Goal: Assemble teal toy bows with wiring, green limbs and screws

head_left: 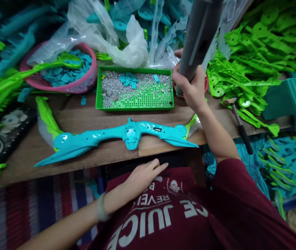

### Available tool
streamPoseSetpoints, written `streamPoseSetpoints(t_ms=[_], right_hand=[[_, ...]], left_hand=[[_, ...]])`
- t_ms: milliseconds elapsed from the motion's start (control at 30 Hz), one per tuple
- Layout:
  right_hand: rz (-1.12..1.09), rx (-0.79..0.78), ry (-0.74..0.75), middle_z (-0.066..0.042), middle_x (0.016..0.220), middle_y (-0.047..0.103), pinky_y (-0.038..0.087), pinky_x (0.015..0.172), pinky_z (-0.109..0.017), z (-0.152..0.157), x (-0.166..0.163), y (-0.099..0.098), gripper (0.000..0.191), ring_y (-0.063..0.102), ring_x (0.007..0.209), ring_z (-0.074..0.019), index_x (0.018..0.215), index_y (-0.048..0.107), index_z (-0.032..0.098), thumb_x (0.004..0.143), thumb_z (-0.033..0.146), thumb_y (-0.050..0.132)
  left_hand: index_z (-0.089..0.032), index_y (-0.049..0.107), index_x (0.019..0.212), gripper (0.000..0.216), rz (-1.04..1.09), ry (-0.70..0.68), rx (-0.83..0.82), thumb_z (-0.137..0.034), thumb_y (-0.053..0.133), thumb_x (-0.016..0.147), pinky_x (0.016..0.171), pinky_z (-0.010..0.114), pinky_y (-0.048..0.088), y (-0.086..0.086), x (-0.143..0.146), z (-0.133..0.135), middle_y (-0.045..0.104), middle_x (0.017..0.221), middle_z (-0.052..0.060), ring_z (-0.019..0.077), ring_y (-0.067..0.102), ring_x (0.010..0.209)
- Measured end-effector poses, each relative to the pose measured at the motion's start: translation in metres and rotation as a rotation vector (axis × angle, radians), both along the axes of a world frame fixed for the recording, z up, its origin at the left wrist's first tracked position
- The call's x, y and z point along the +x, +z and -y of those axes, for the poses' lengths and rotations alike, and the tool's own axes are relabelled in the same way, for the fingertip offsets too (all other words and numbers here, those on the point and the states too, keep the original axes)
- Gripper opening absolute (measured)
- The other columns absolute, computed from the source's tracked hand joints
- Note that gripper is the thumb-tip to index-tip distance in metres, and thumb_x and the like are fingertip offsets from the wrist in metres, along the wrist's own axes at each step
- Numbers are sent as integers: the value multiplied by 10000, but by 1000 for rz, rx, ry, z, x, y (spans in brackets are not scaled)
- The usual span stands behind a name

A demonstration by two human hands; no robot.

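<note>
My right hand (191,83) is wrapped round a thick grey electric screwdriver (201,38), held upright near the right end of a green tray (134,109). My left hand (145,175) lies flat against my maroon shirt just below the bench edge, its fingers stretched out and empty. Between my hands and the tray, a blue plastic toy bow (111,133) lies across the bench with green limbs at both ends. A dark slot with small metal parts shows on the right half of the bow. Small silver screws and several blue pieces are in the tray.
A pink basket (94,71) of small blue pieces stands at the left. On the right are a hammer (238,125), heaped green parts (262,59) and a teal basket (280,100). A black speaker-like device (4,132) sits at the left edge. Plastic bags (134,45) lie behind the tray.
</note>
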State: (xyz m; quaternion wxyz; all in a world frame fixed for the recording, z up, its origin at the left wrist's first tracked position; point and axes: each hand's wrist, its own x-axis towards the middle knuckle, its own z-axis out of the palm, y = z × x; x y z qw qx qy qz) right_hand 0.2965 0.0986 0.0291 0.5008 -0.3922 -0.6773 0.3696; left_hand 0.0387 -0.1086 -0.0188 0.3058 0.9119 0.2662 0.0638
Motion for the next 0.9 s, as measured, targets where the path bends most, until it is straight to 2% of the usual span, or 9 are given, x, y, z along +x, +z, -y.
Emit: streamPoseSetpoints(t_ms=[67,167,233,267,333,400,533,700,900], right_hand=[[-21,29,-126,22,797,575,483,733,-341,-2,2,-1,564,550,828,-175,1089,508,313,789,775,629],[-51,46,-199,15,827,590,500,758,-355,-2,4,-1,531,560,835,-179,1091,519,318,793,735,659],[-68,65,-215,7,853,591,511,778,-372,-1,5,0,519,570,855,-187,1099,525,314,801,717,662],[-73,71,-227,1,871,590,520,783,-387,-1,6,1,518,578,873,-199,1104,528,315,802,714,660],[-82,62,-250,-15,914,593,539,792,-426,0,6,2,520,592,925,-231,1123,537,322,796,705,668],[-100,39,-253,-29,957,605,553,810,-457,1,7,5,537,595,978,-257,1147,544,329,775,676,714],[-101,39,-259,-38,997,618,560,854,-494,4,8,9,538,591,1020,-273,1186,550,335,777,624,743],[-78,30,-297,-36,953,618,559,885,-520,8,9,13,515,594,1011,-281,1181,548,339,797,636,720],[-100,14,-298,-42,953,619,564,889,-515,9,8,15,541,599,1029,-290,1185,540,345,781,651,730]], left_hand=[[-244,626,1283,355,162,105,-130,-148,402,1024,611,230,537,38,-5,-16,618,916,33,124,617,704],[-266,703,1090,221,296,278,-216,-199,512,1002,802,283,563,91,-12,-60,651,1018,36,150,657,912],[-258,726,1035,137,272,325,-248,-299,624,952,802,295,566,110,-12,-91,662,1093,44,181,665,968],[-252,736,1009,148,256,340,-255,-347,652,932,802,302,568,114,-10,-105,663,1117,48,194,665,985],[-240,750,953,201,241,369,-259,-417,663,915,819,317,574,110,-4,-124,665,1134,57,213,660,1024],[-218,736,935,251,259,406,-309,-456,664,905,834,336,587,98,1,-136,682,1087,66,216,669,1013],[-185,666,960,372,208,438,-581,-526,727,826,813,368,617,78,5,-148,743,944,59,213,721,877],[-210,731,873,242,-34,251,-441,-436,646,871,795,362,583,76,11,-161,774,898,47,213,712,834],[-239,771,891,146,-102,76,-454,-312,646,865,817,321,554,71,22,-176,740,941,30,190,709,877]])
